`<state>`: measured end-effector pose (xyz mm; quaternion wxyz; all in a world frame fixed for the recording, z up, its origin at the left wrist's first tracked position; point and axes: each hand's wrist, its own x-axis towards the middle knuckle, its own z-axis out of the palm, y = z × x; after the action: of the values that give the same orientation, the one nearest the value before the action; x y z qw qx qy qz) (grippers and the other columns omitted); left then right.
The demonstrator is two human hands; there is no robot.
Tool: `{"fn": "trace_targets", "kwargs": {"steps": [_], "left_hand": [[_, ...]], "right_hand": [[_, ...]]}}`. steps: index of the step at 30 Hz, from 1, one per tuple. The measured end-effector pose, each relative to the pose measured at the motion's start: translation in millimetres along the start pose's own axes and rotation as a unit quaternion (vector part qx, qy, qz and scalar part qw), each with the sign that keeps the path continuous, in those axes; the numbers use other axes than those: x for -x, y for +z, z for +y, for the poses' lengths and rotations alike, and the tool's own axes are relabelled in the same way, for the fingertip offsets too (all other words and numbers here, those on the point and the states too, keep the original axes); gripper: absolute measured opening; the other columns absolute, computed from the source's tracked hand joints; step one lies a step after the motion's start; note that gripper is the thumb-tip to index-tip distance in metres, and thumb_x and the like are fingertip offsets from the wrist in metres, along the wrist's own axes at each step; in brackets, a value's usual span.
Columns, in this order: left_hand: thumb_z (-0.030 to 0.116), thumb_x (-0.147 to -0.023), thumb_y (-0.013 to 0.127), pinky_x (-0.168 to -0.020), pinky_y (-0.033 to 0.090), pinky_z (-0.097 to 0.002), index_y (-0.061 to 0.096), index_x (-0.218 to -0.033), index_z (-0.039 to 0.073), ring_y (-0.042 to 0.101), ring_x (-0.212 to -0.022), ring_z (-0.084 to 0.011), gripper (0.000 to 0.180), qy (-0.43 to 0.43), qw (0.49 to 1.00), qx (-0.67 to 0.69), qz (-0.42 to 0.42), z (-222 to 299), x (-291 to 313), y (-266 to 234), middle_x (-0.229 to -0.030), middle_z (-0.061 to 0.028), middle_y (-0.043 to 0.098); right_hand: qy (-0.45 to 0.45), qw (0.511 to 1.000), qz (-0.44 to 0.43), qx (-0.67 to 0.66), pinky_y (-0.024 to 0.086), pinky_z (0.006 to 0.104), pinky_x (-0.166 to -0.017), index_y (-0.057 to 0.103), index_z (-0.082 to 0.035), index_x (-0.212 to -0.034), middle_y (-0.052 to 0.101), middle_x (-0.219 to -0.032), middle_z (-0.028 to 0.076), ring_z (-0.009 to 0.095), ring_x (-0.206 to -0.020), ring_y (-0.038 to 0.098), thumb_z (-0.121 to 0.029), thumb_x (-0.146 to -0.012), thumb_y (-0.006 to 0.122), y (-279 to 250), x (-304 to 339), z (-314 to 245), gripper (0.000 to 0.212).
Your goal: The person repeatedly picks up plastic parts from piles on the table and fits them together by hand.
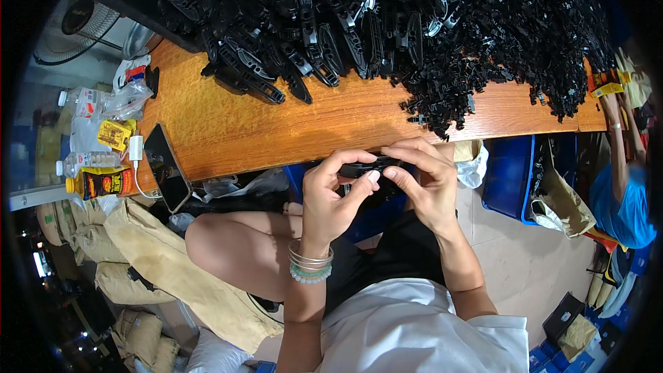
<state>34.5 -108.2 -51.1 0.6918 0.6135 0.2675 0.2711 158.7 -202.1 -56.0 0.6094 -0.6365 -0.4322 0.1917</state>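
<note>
I see the left hand and right hand pinching a black part at the near edge of the table; a loosened pinch could drop it off that side. Farther across the table, I judge a careless reach could spill the small black pieces or slide the long black parts.

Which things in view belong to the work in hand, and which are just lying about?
Likely part of the work:
black part between left hand and right hand
pile of long black parts
heap of small black pieces

Seemingly just lying about:
phone
white adapter
clear plastic bottles
yellow packet
</note>
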Motion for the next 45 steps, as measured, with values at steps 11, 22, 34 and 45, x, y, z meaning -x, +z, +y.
{"fn": "trace_targets", "kwargs": {"steps": [11, 22, 34, 45], "left_hand": [[0.008, -0.086, 0.058, -0.049, 0.047, -0.0244, 0.050, -0.077, 0.002, 0.060, -0.055, -0.0164, 0.013, -0.047, 0.982, 0.122, 0.137, 0.4, -49.1, 3.2, -0.069, -0.0109, 0.060], [0.011, -0.076, 0.072, -0.036, 0.034, -0.0180, 0.048, -0.108, -0.004, 0.052, -0.043, -0.0089, 0.043, 0.021, 0.980, -0.078, 0.180, -0.2, -123.4, 14.0, -0.074, -0.0098, 0.061], [0.007, -0.090, 0.051, -0.038, 0.036, -0.0174, 0.052, -0.108, -0.001, 0.053, -0.049, -0.0073, 0.020, -0.034, 0.981, -0.006, 0.189, -13.3, -54.1, 0.2, -0.078, -0.0108, 0.063], [-0.002, -0.081, 0.060, -0.041, 0.037, -0.0156, 0.050, -0.104, -0.003, 0.053, -0.051, -0.0048, 0.025, -0.024, 0.991, 0.026, 0.131, -15.1, -23.5, 5.5, -0.076, -0.0070, 0.063]], "right_hand": [[-0.115, 0.902, 0.075, 0.410, 0.036, 0.0350, -0.071, 0.065, -0.006, -0.089, 0.055, -0.088, 0.004, 0.023, -0.081, 0.049, -0.004, -0.070, 0.068, -25.3, -22.0, 16.0, 0.020], [-0.237, 0.896, 0.021, 0.374, 0.033, 0.0332, -0.067, 0.061, -0.009, -0.091, 0.056, -0.088, 0.001, 0.019, -0.077, 0.049, -0.006, -0.068, 0.068, -11.4, -49.5, 44.5, 0.025], [-0.282, 0.909, 0.095, 0.293, 0.042, 0.0338, -0.065, 0.059, -0.002, -0.097, 0.058, -0.090, 0.009, 0.024, -0.076, 0.056, 0.010, -0.066, 0.063, -10.2, -52.9, 48.3, 0.033], [-0.159, 0.972, 0.158, 0.070, 0.046, 0.0276, -0.069, 0.065, 0.002, -0.093, 0.061, -0.089, 0.013, 0.020, -0.079, 0.058, 0.012, -0.072, 0.064, -12.3, -30.9, 29.5, 0.023]]}}
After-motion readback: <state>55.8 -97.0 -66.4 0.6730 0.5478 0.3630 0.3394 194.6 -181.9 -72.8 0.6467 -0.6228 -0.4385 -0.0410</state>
